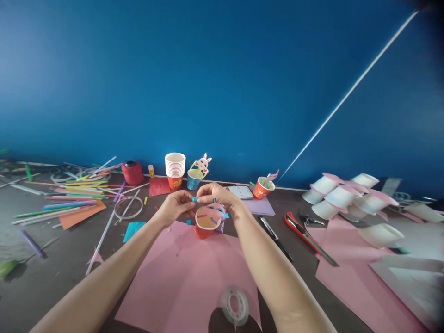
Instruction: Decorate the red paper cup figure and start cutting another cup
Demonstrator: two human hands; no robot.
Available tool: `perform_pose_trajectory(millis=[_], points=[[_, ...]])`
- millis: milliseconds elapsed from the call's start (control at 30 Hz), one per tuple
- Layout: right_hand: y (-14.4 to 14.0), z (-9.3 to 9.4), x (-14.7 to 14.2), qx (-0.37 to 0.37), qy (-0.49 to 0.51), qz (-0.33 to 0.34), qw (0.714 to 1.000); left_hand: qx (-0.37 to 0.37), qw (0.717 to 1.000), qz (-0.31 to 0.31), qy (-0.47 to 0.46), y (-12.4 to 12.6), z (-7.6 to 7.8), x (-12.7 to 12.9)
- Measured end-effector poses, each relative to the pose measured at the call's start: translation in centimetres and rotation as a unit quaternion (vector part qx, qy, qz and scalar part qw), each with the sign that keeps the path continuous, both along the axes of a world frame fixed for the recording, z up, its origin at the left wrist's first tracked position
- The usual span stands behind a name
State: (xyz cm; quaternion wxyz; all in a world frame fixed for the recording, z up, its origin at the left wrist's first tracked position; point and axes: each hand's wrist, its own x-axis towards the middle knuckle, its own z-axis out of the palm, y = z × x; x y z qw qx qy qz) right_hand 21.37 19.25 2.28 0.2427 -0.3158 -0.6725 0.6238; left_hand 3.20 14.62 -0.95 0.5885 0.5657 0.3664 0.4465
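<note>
Just behind an orange-red paper cup (204,230), my left hand (177,205) pinches a small blue piece (194,199) between thumb and fingertips. My right hand (215,193) meets it from the other side, its fingers closed at the same piece. The piece is too small to tell whether it is paper or a bit of straw. A pink cut-out shape (217,212) with blue tips rises at the cup's right rim, partly in front of my right wrist. The cup stands upright on a pink paper sheet (187,277).
Stacked paper cups (175,166), a blue cup with a rabbit figure (194,179) and another red cup (262,189) stand behind. Straws (76,194) lie left. A clear tape roll (235,306) sits in front. A red box cutter (305,233) with blade out and several white cups (342,196) are right.
</note>
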Motion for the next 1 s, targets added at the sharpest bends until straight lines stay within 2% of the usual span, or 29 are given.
perform_pose_trajectory(millis=[167, 433, 600, 767, 833, 933, 1000], points=[[-0.1, 0.1, 0.0, -0.009, 0.003, 0.004, 1.0, -0.007, 1.0, 0.012, 0.008, -0.1, -0.1, 0.1], [0.0, 0.1, 0.4, -0.021, 0.017, -0.008, 1.0, 0.025, 0.999, 0.038, 0.025, -0.6, 0.1, 0.4], [-0.7, -0.9, 1.2, -0.01, 0.059, -0.051, 0.997, 0.026, 0.998, 0.044, 0.021, -0.6, -0.2, 0.3], [-2.9, -1.7, 2.6, 0.012, 0.169, -0.117, 0.979, 0.019, 0.999, 0.03, 0.005, -1.0, 0.1, 0.3], [-4.0, -1.3, 3.2, 0.043, 0.15, -0.115, 0.981, 0.012, 0.999, 0.031, 0.009, -1.2, 0.4, 0.5], [-5.4, -0.5, 3.6, 0.083, 0.028, -0.128, 0.988, -0.004, 0.999, 0.037, 0.019, -1.5, 0.9, 0.8], [-6.0, -0.1, 3.5, 0.109, -0.051, -0.163, 0.979, -0.012, 0.999, 0.039, 0.015, -1.6, 1.0, 1.0]])
